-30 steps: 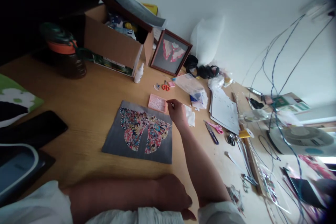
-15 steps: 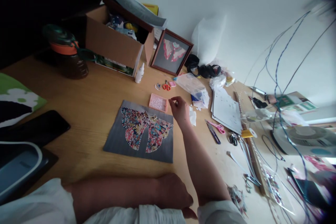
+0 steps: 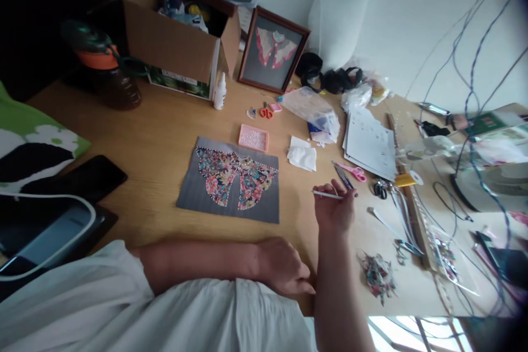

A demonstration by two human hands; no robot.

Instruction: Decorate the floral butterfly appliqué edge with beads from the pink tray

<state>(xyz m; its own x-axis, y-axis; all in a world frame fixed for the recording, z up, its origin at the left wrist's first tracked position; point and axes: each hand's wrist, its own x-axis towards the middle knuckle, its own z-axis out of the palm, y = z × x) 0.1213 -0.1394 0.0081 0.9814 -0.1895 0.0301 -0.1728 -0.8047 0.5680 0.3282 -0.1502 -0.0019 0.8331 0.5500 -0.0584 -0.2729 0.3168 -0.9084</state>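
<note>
My right hand [image 3: 336, 209] is closed around a thin white pen-like stick [image 3: 328, 194], palm turned up, to the right of the grey cloth. My left hand [image 3: 284, 267] rests at the table's front edge with its fingers curled and no object showing in it. Between the arms and the wall lies the grey cloth [image 3: 187, 192], bearing a floral fabric cape shape [image 3: 218, 176] edged with small white beads. Just beyond it sits a pink tray [image 3: 253, 138] of tiny pale beads. A folded white tissue [image 3: 302, 154] lies right of the tray.
Farther back stand a white dropper bottle [image 3: 220, 92], a cardboard box [image 3: 169, 38] and a framed cape picture [image 3: 274, 49]. Orange scissors [image 3: 266, 113], pink-handled scissors [image 3: 357, 174], paper sheets [image 3: 369, 140] and a scrap pile [image 3: 377, 275] lie about. A phone [image 3: 97, 179] is at left.
My right hand has moved from beside the bead tray toward me and to the right, turning palm up; the white stick now shows in it. The tissue is uncovered. The view has shifted.
</note>
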